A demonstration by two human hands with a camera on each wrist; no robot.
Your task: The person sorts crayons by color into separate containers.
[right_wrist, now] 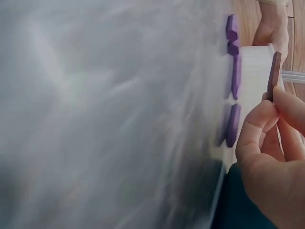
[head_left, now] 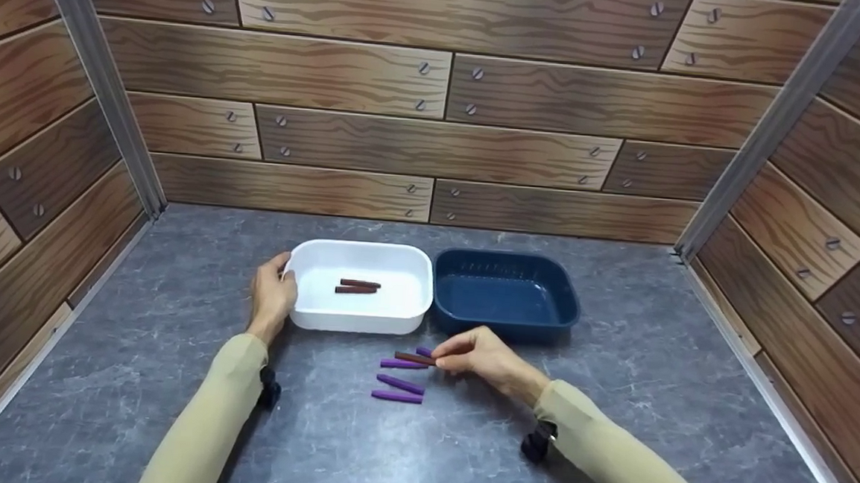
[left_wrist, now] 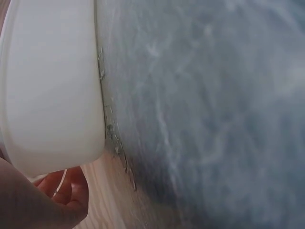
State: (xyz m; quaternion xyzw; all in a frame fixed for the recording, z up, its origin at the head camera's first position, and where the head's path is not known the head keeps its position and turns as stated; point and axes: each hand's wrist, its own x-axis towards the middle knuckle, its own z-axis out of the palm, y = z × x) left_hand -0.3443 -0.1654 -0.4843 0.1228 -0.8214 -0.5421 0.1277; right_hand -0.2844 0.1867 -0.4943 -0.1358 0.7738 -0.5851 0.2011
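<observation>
Between the curled fingertips of the right hand (head_left: 484, 355) sits a short brown stick (head_left: 415, 358), pinched at one end and held just above the grey marbled tabletop (head_left: 651, 404). Just beside it lie four purple sticks (head_left: 399, 383), close together in front of the white rectangular plastic tray (head_left: 356, 319). Inside this tray lie two more brown sticks (head_left: 357, 287). The left hand (head_left: 271, 296) grips the tray's left rim, with fingers curled around it. A dark blue plastic tray (head_left: 503, 324) touches the white one on the right side. Open tabletop remains at both sides, up to the wooden-patterned walls (head_left: 437, 122).
</observation>
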